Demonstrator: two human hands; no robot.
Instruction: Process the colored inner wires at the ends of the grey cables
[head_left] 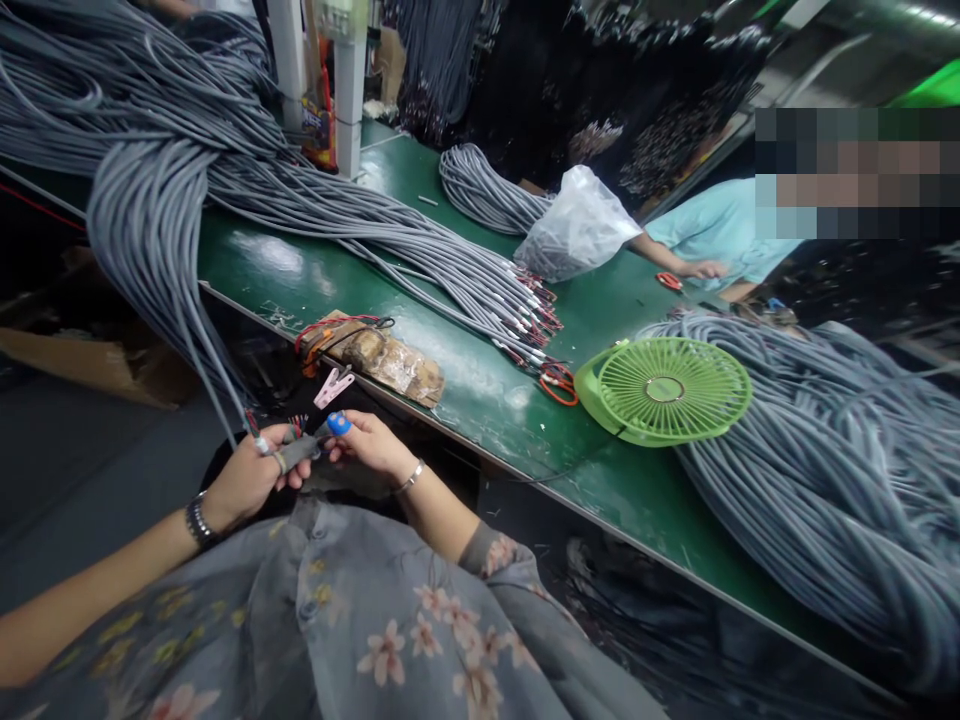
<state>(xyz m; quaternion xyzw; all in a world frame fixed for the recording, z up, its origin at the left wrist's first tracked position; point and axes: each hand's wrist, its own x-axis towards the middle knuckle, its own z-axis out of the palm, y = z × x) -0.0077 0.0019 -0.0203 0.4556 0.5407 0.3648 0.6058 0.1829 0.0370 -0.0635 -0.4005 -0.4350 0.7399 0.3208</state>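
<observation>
My left hand (251,475) is closed around the end of a grey cable (214,365) that hangs down from the bundle on the table. Thin coloured wires (298,424) poke up between my hands, and grey wrapping covers one or more of the left fingers. Close beside it, my right hand (371,445) is pinched toward those wire ends, with a blue cover (339,423) on its thumb. Whatever sits between the right fingertips is too small to make out. Just above my hands, a pink clip (334,388) stands at the table edge.
A wooden block (390,360) lies along the edge of the green table (480,395). Long grey cable bundles (405,240) cross it, and more cables (817,450) lie at right, behind a green fan (664,390). Across the table, a co-worker's arm (675,260) reaches beside a plastic bag (577,225).
</observation>
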